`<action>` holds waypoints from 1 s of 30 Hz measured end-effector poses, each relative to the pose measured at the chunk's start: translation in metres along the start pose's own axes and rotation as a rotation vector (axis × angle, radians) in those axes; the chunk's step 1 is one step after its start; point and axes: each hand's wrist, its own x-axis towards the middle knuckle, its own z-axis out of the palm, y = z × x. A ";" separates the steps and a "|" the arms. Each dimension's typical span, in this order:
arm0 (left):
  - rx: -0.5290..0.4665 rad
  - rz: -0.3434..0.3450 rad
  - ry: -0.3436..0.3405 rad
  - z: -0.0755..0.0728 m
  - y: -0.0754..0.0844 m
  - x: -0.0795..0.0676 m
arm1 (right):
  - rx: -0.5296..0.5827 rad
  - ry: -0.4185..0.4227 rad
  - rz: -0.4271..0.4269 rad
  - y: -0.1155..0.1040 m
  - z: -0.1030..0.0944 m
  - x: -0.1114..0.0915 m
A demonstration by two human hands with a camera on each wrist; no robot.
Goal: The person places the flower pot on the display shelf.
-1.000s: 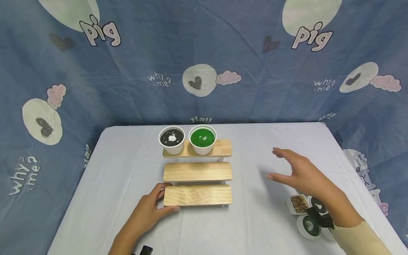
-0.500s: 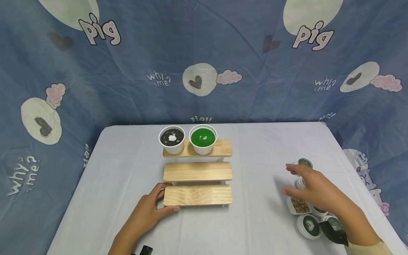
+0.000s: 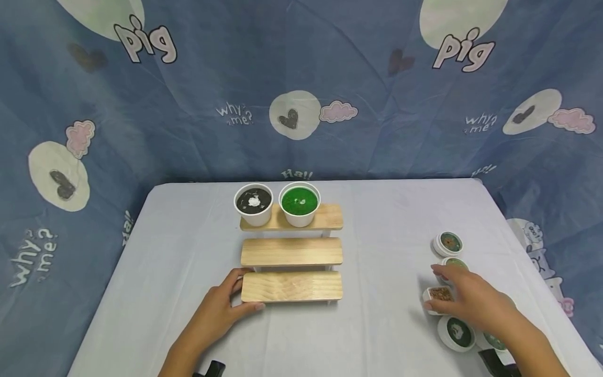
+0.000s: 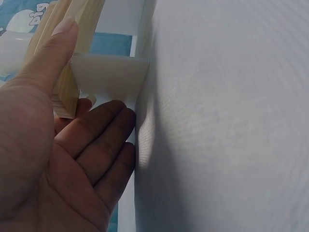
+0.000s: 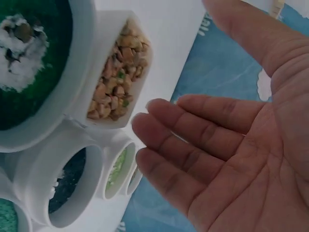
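A three-step wooden display stand (image 3: 292,252) stands on the white table. My left hand (image 3: 214,309) holds the left end of its lowest plank (image 3: 292,287), thumb along the front edge and forefinger behind; the left wrist view has the other fingers below the wood (image 4: 67,94), by a white support (image 4: 113,72). My right hand (image 3: 480,303) hovers palm down over a small square dish (image 3: 439,293) of brown chopped bits, thumb and fingers spread around it. From the right wrist, that dish (image 5: 120,72) sits just beyond the extended fingers, with nothing held.
On the top step sit a white cup with dark filling (image 3: 253,201) and one with green filling (image 3: 299,201). Around the right hand cluster several round tubs, among them a far one (image 3: 449,242) and a dark green one (image 3: 459,331). A patterned blue cloth (image 3: 301,63) hangs behind.
My right hand has moved right and toward me, down from beside the stand to the square dish, uncovering the farther tubs. The left hand keeps its hold on the lowest plank.
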 end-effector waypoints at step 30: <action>-0.008 -0.001 -0.010 0.000 0.002 -0.001 | -0.151 -0.084 0.063 0.004 0.014 0.002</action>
